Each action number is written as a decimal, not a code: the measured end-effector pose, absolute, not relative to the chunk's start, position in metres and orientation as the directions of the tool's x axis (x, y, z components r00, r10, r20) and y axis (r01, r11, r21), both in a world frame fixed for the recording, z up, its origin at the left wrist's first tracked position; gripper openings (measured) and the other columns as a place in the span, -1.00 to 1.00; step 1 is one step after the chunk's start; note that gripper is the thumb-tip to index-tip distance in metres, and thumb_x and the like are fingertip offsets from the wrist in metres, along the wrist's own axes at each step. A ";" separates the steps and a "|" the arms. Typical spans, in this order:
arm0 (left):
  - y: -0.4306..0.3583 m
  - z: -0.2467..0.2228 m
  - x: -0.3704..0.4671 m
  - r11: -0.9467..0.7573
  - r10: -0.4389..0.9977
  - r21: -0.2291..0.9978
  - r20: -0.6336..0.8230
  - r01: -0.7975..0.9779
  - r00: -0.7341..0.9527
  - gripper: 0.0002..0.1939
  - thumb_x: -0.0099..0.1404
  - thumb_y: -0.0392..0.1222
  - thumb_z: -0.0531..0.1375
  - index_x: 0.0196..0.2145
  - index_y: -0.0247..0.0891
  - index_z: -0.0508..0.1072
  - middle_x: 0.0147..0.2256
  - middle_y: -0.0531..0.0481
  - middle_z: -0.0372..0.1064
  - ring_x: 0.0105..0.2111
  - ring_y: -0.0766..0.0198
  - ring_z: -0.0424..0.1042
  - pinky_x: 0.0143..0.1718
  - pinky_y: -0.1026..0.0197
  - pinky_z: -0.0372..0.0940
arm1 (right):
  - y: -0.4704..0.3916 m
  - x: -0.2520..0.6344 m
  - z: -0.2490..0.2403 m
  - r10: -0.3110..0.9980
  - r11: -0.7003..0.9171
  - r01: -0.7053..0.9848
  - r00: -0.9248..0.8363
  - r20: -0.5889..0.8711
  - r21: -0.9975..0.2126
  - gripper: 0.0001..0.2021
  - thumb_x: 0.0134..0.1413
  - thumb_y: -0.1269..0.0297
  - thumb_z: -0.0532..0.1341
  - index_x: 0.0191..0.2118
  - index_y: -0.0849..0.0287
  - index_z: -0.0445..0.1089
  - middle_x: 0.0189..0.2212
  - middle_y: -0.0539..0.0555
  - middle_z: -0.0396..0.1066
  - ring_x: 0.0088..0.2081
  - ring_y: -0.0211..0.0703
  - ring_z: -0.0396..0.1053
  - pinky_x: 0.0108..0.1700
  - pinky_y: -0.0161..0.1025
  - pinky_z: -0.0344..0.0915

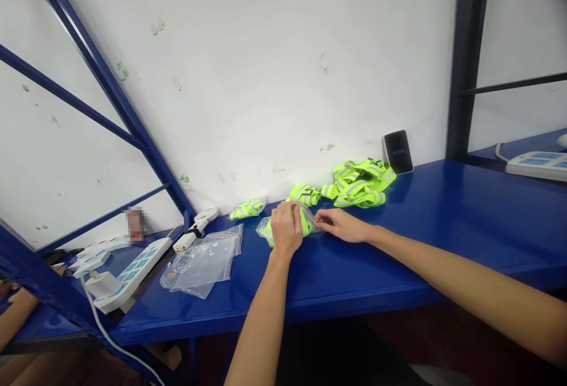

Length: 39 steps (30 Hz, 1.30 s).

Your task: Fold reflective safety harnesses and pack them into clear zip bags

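My left hand (pixel 287 225) lies over a clear plastic bag (pixel 267 231) that holds a neon yellow-green reflective strap, its fingers bent on top of the bag. At the bag's right edge, my right hand (pixel 339 224) has its fingers curled together against the plastic. Whether they pinch the edge is too small to tell. Behind the hands sit a rolled neon strap (pixel 305 194) and a loose heap of neon straps (pixel 362 184). Further left, a smaller bagged strap (pixel 248 209) rests near the wall.
Flat clear bags (pixel 204 262) lie on the blue table (pixel 398 262), left of my hands. Beyond them are a white handheld fan (pixel 195 234) and a power strip (pixel 135 274). A phone (pixel 398 151) leans against the wall. Another person's arm (pixel 20 312) shows at far left.
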<state>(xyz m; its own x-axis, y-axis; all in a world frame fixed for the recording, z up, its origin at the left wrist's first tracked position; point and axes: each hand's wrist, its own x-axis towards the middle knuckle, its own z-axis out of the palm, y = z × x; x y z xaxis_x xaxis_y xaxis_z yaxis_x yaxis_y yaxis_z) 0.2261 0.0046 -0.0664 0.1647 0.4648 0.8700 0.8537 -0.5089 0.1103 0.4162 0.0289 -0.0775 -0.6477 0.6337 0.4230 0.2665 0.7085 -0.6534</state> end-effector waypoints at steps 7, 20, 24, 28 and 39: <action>0.004 -0.065 0.224 -0.521 0.443 0.160 0.890 0.838 0.105 -0.82 0.41 -0.21 -0.05 -0.21 -0.24 0.32 -0.29 -0.08 0.37 -0.25 0.18 0.35 -0.18 0.14 0.17 | 0.026 0.409 -0.078 0.592 0.780 0.272 -0.612 0.524 -0.564 -0.83 0.24 0.31 0.02 -0.39 0.17 0.21 -0.54 -0.07 0.20 -0.51 -0.29 0.14 -0.41 -0.32 0.09; -0.003 -0.062 0.230 -0.566 0.548 0.199 0.815 0.800 0.185 -0.80 0.29 -0.13 0.14 -0.14 -0.21 0.31 -0.19 -0.07 0.42 -0.15 0.13 0.39 -0.11 0.10 0.19 | 0.024 0.398 -0.086 0.546 0.834 0.261 -0.523 0.655 -0.487 -0.77 0.31 0.29 -0.04 -0.35 0.17 0.25 -0.44 0.02 0.32 -0.44 -0.22 0.23 -0.34 -0.28 0.14; -0.005 -0.058 0.230 -0.597 0.552 0.268 0.821 0.756 0.145 -0.84 0.32 -0.14 0.12 -0.15 -0.17 0.34 -0.17 -0.03 0.45 -0.13 0.17 0.39 -0.06 0.11 0.19 | 0.021 0.398 -0.085 0.584 0.810 0.286 -0.476 0.658 -0.512 -0.75 0.33 0.22 -0.05 -0.33 0.16 0.27 -0.45 0.00 0.30 -0.45 -0.23 0.22 -0.37 -0.29 0.13; -0.007 -0.058 0.233 -0.623 0.552 0.247 0.811 0.742 0.194 -0.89 0.35 -0.14 0.10 -0.22 -0.18 0.36 -0.22 0.00 0.46 -0.20 0.21 0.41 -0.11 0.15 0.20 | 0.016 0.403 -0.080 0.644 0.764 0.356 -0.446 0.621 -0.538 -0.75 0.35 0.15 -0.07 -0.22 0.13 0.26 -0.49 -0.05 0.29 -0.48 -0.22 0.25 -0.38 -0.30 0.12; -0.001 -0.062 0.228 -0.496 0.420 0.298 0.904 0.815 -0.075 -0.73 0.42 -0.16 -0.05 -0.17 -0.23 0.42 -0.28 -0.07 0.48 -0.32 0.23 0.44 -0.24 0.19 0.23 | 0.015 0.363 -0.075 0.566 0.813 0.409 -0.392 0.725 -0.414 -0.80 0.35 0.25 -0.15 -0.27 0.09 0.14 -0.43 0.05 0.33 -0.44 -0.14 0.31 -0.37 -0.26 0.13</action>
